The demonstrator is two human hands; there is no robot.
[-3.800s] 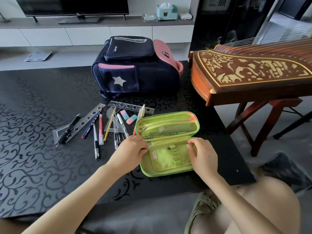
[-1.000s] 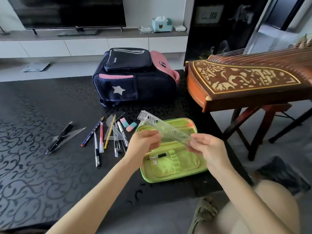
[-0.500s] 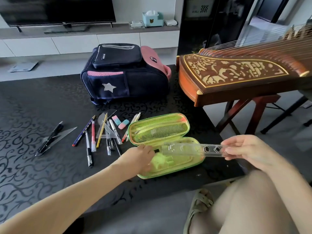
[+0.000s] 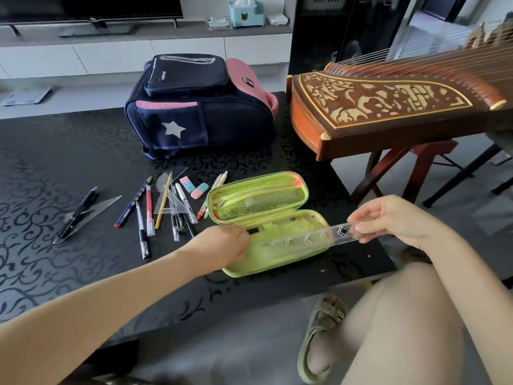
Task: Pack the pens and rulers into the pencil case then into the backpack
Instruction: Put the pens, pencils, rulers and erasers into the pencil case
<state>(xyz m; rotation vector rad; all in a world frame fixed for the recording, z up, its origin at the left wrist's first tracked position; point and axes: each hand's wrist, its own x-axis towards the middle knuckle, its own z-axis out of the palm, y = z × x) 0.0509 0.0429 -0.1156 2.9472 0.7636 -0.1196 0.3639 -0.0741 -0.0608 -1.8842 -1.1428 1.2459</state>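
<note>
A green pencil case (image 4: 277,257) lies open on the black table, mesh lid tipped back. My right hand (image 4: 388,220) pinches the right end of a clear ruler (image 4: 311,237), which slants down into the case's lower half. My left hand (image 4: 224,243) rests curled on the case's left end; a black pen tip shows just past its fingers, and whether it grips anything is hidden. Several pens (image 4: 144,215) and clear set squares (image 4: 169,201) lie left of the case, with two erasers (image 4: 194,187). The navy and pink backpack (image 4: 200,107) stands behind them.
A carved wooden zither (image 4: 388,109) on a stand juts over the table's right side. A black pen and a triangle ruler (image 4: 83,212) lie far left. The table's near edge runs just below the case, with my knee and sandal beyond it.
The ruler has dropped from level above the case to slanting down into it, my right hand still at its end. My left hand stays on the case's left end.
</note>
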